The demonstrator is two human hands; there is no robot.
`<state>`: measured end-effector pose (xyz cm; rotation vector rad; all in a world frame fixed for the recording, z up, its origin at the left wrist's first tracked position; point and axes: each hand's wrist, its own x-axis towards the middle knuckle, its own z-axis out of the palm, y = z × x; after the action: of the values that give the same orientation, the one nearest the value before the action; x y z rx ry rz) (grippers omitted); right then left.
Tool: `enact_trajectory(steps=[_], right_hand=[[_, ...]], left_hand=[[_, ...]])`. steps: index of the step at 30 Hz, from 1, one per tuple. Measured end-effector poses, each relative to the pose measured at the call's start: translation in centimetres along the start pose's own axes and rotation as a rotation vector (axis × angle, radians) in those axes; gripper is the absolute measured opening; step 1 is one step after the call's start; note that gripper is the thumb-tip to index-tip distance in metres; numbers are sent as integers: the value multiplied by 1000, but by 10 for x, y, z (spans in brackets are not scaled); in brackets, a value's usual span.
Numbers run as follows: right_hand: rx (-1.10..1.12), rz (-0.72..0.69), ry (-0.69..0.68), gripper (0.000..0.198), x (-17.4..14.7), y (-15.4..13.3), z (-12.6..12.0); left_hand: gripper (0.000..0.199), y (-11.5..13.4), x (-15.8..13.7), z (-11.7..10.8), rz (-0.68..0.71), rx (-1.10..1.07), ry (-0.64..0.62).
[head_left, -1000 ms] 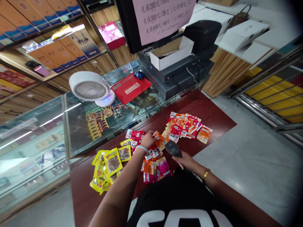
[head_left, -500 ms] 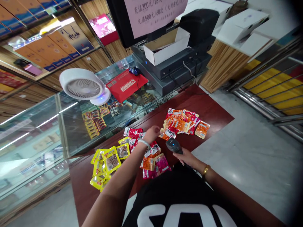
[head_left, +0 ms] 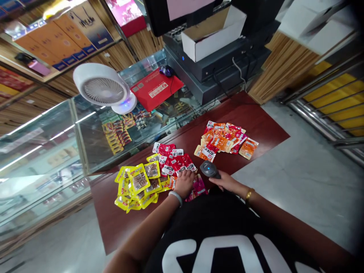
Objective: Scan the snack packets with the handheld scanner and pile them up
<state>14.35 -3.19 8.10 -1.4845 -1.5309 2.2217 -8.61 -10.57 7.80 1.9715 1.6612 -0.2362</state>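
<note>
My right hand [head_left: 226,181] is closed round the handle of a dark grey barcode scanner [head_left: 209,169] with a small blue light, its head towards the counter. My left hand [head_left: 184,182], wearing a pale bracelet, lies over snack packets with its fingers apart and slightly bent on them. Beyond its fingertips are red snack packets [head_left: 179,162]; a magenta packet [head_left: 199,184] shows just right of it. Left of the hand is a pile of yellow-edged snack packets [head_left: 139,181]. Farther off, past the scanner, lies a heap of orange and red packets [head_left: 222,140].
The packets lie on a dark red counter board [head_left: 267,131]. Behind it a glass display case [head_left: 93,151] bears a white fan [head_left: 102,87], a red folder [head_left: 156,89] and a mouse [head_left: 167,70]. A white open box [head_left: 216,41] sits on the cash register base [head_left: 204,85]. Metal railing [head_left: 327,110] stands at right.
My left hand has left the far orange and red heap and come back to the nearer packets. My right hand still holds the scanner. The view has tilted down a little.
</note>
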Motion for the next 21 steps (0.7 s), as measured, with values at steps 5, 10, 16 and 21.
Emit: enact_trajectory(steps=[5,10,16,21], right_hand=[[-13,4,-6,43,-1,2,4],[-17,-2,-2,43,-2,5,4],[-14,-20,-24,43,-5,0,1],[-2,-29,-77,44,-5,-14,2]], left_hand=[[30,3,2,7,-69,8,-8],[20,-1,8,-4,-157,-182,13],[23,-14,26,-11,-421,-657,130],[29,-15,41,-12,-470,-698,127]])
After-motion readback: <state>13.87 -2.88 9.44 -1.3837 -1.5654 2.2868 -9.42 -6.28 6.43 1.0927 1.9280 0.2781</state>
